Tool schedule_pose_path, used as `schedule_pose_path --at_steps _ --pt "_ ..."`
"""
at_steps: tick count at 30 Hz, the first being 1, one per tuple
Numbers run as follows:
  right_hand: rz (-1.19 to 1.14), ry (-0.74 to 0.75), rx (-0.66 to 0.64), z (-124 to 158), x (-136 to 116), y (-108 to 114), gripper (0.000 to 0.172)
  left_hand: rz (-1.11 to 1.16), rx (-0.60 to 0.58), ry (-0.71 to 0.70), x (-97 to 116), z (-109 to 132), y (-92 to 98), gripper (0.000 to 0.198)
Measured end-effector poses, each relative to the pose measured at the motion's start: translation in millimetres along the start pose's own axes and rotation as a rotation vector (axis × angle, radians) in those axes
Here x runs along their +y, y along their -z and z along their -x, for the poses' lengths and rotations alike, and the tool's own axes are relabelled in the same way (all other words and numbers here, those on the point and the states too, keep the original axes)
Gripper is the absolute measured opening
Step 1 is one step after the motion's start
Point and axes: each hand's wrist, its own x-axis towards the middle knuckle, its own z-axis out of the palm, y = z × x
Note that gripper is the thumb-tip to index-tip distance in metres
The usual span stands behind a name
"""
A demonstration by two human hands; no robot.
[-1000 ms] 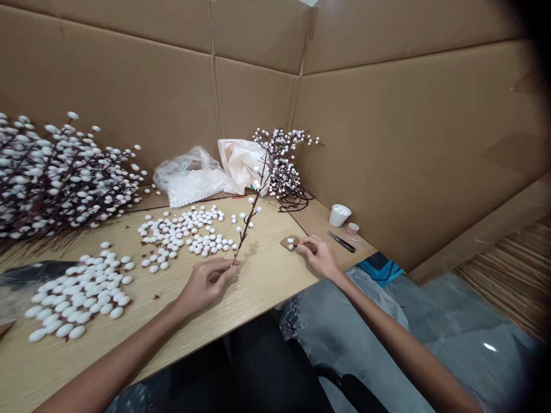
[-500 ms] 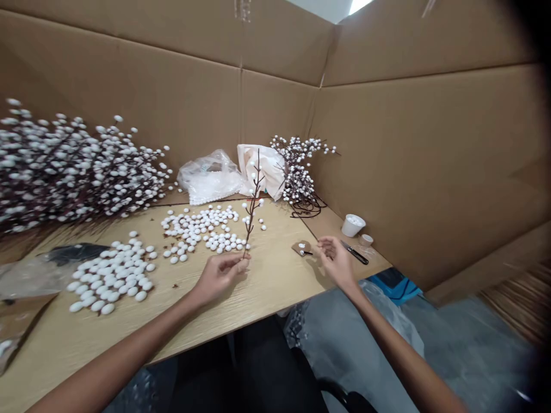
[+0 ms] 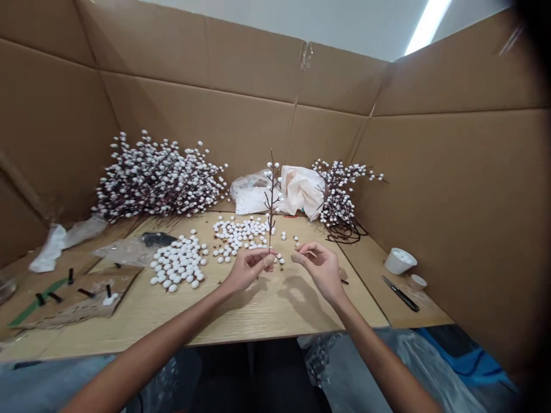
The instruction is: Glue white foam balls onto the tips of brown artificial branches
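Note:
Upright between the thumb and fingers of my left hand (image 3: 249,269) stands a thin brown artificial twig (image 3: 271,226), with a few white berries near its top and bare side stubs lower down. My right hand (image 3: 319,268) is just to the right of it, thumb and fingertips pinched together; whatever they hold is too small to make out. The two hands are apart. Behind them lies a spread of loose white berries (image 3: 241,231), and a second group of larger white berries (image 3: 179,261) lies to the left.
Bundles of berry twigs (image 3: 163,178) stand at the back left and back right (image 3: 340,195). Plastic bags (image 3: 253,198) lie between. On the right are a white cup (image 3: 400,261), a small cup (image 3: 416,281) and a knife (image 3: 400,293). Cardboard walls (image 3: 249,126) surround the table.
My right hand has moved left from beside the small cardboard piece, close to the twig. My left hand still holds the twig upright. The view has turned left.

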Motion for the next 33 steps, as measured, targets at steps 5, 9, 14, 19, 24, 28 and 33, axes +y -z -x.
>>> schedule_pose_path --at_steps 5,9,14,19,24,28,33 --pt "-0.062 -0.020 -0.179 -19 -20 -49 0.028 -0.035 0.029 -0.083 18 -1 12.2 0.036" --pt "-0.022 -0.006 -0.259 -29 -33 -81 0.024 -0.097 0.062 -0.139 34 5 25.8 0.035" --pt "-0.068 0.071 -0.191 -37 -47 -97 0.019 -0.297 -0.105 -0.028 84 18 61.3 0.026" --pt "-0.153 0.090 -0.249 -39 -65 -102 0.021 -0.239 0.127 -0.137 134 18 68.0 0.031" --pt "-0.236 0.126 -0.252 -44 -76 -103 0.024 -0.200 0.134 -0.262 154 -2 41.5 0.029" --pt "-0.251 0.163 -0.239 -51 -83 -99 0.024 -0.192 0.162 -0.388 159 -19 26.9 0.022" --pt "-0.280 0.206 -0.277 -60 -89 -85 0.023 -0.185 0.201 -0.470 164 -34 19.9 0.019"
